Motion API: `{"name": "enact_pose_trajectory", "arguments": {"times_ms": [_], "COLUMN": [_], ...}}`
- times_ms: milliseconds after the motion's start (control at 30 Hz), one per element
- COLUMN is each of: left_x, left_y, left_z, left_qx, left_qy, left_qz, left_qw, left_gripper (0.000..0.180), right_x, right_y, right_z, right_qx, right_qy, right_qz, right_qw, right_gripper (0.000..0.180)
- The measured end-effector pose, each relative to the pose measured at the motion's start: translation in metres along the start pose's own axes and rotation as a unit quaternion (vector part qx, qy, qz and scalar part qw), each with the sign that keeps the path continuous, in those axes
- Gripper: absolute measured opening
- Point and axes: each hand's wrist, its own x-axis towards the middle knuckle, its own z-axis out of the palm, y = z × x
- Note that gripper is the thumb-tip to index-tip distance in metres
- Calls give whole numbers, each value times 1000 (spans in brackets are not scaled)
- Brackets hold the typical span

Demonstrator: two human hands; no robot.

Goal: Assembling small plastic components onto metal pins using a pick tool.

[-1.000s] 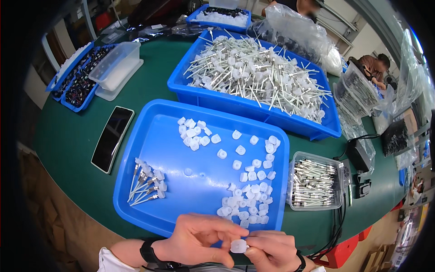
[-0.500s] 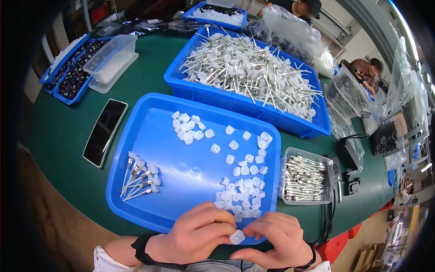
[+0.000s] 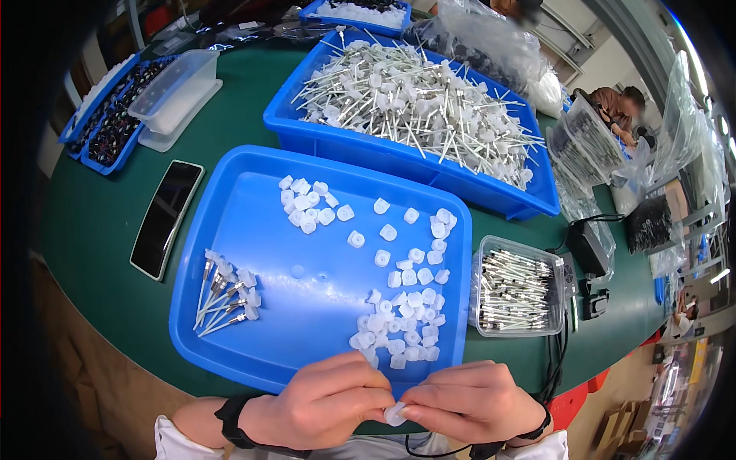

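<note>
Just beyond the near rim of a shallow blue tray (image 3: 257,211), a small white plastic cap (image 3: 394,415) is pinched between my two hands. The fingertips of my left hand (image 3: 326,402) grip it from the left. On its other side, the thumb and fingers of my right hand (image 3: 475,402) close on it; whether they hold a further small part is hidden. Many loose white caps (image 3: 399,326) lie in the tray, the thickest group right beyond my hands. At the tray's left, several thin pale rods with metal ends and white caps (image 3: 226,295) lie bunched.
Behind the tray stands a deep blue bin (image 3: 337,149) heaped with capped rods. A clear box (image 3: 521,334) of rods is on the right, near a black adapter and cables. A phone (image 3: 167,218) and plastic boxes (image 3: 178,103) lie left. A co-worker (image 3: 622,111) sits far right.
My right hand's fingers were apart from the cap and have now closed onto it. The cap has tilted and turned. The whole view has shifted slightly.
</note>
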Motion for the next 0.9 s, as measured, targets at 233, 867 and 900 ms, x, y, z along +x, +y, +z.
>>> {"name": "enact_pose_trajectory", "arguments": {"times_ms": [233,867,900], "left_x": [3,5,7], "left_y": [6,15,20], "left_z": [-5,-77,-75], "left_qx": [-36,547,548], "left_qy": [1,70,75], "left_qz": [-15,-231,-224], "left_qw": [999,802,803], "left_gripper": [19,22,22], "right_x": [-1,-36,-32], "right_y": [-5,59,61], "right_z": [-2,-87,-84], "right_qx": [187,-365,-372], "right_qy": [-18,65,45], "right_qz": [166,79,74], "right_qw": [968,925,924], "right_gripper": [11,13,10]}}
